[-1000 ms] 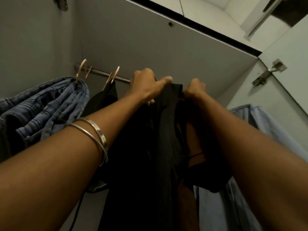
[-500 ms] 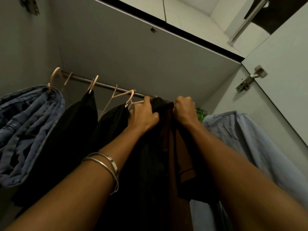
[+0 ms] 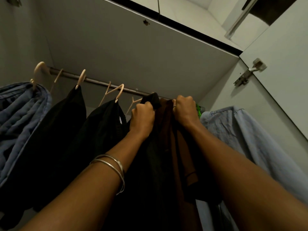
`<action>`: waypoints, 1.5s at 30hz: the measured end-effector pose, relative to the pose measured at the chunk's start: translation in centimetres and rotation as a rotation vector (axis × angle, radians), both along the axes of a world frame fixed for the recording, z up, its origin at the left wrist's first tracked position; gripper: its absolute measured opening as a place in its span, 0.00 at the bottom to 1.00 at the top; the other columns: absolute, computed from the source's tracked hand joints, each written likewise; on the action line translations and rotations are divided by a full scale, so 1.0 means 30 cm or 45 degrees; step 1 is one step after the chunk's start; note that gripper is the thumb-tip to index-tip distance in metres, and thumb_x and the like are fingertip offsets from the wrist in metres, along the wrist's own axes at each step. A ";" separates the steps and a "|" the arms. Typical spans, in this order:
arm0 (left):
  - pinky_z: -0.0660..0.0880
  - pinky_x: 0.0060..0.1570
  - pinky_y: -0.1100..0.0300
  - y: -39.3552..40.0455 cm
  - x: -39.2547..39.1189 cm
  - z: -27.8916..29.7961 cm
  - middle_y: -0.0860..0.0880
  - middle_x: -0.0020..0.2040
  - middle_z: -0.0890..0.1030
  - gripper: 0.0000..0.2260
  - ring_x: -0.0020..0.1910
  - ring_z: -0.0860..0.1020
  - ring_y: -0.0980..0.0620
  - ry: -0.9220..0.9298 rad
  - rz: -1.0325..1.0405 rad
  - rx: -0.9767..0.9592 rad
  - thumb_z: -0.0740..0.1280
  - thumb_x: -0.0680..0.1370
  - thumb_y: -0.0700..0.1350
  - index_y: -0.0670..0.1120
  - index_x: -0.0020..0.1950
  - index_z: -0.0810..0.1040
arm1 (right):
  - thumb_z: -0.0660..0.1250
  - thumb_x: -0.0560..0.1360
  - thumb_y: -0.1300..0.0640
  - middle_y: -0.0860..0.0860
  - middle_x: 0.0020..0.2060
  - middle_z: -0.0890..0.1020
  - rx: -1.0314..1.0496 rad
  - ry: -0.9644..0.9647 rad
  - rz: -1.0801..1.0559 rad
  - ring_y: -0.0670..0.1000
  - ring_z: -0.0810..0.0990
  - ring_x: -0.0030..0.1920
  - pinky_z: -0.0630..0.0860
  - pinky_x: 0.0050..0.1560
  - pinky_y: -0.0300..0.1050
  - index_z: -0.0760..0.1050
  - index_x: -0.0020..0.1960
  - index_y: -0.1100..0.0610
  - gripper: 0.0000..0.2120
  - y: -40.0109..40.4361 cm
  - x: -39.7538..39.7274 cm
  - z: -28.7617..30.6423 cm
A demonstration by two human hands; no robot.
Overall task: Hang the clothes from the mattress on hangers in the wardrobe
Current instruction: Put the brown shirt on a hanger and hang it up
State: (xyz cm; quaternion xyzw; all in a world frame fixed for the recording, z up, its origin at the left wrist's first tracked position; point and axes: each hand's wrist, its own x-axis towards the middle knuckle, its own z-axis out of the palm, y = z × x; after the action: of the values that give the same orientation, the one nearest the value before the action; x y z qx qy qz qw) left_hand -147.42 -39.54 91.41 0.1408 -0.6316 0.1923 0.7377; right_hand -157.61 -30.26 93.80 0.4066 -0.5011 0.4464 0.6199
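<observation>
Both arms reach up into the wardrobe, just under the metal rail (image 3: pixel 100 83). My left hand (image 3: pixel 143 116) grips the top of a black garment (image 3: pixel 150 164) whose bunched edge sticks up above the fist. My right hand (image 3: pixel 185 110) grips the top of the same bundle, where a brown garment (image 3: pixel 168 130) hangs between the two fists. The hanger under this bundle is hidden by cloth and hands. A bare beige hanger (image 3: pixel 133 104) pokes out just left of my left hand.
On the rail hang, from the left, a blue shirt (image 3: pixel 18 117), a black garment (image 3: pixel 70 117) and another black garment (image 3: pixel 106 124), all on beige hangers. A light blue shirt (image 3: pixel 233 130) hangs at the right on a green hanger (image 3: pixel 198 108). The open door with its hinge (image 3: pixel 250 72) is at the right.
The view has tilted, so the rail and more hangers now show. Both hands have risen with the black and brown bundle until they sit right at the rail.
</observation>
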 end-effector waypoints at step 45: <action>0.80 0.37 0.50 0.686 0.097 -1.140 0.46 0.37 0.82 0.10 0.36 0.81 0.45 -0.257 -0.855 0.587 0.58 0.74 0.48 0.51 0.47 0.79 | 0.67 0.77 0.61 0.53 0.40 0.82 0.251 -0.699 0.318 0.48 0.82 0.33 0.79 0.34 0.38 0.76 0.60 0.56 0.12 0.998 0.221 -1.298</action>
State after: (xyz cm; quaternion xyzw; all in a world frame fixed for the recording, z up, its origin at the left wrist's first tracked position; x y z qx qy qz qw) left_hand -144.52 -18.97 57.22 0.0690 -0.7380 -0.1926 0.6430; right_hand -150.97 -0.33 54.85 0.3874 -0.6368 0.5614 0.3595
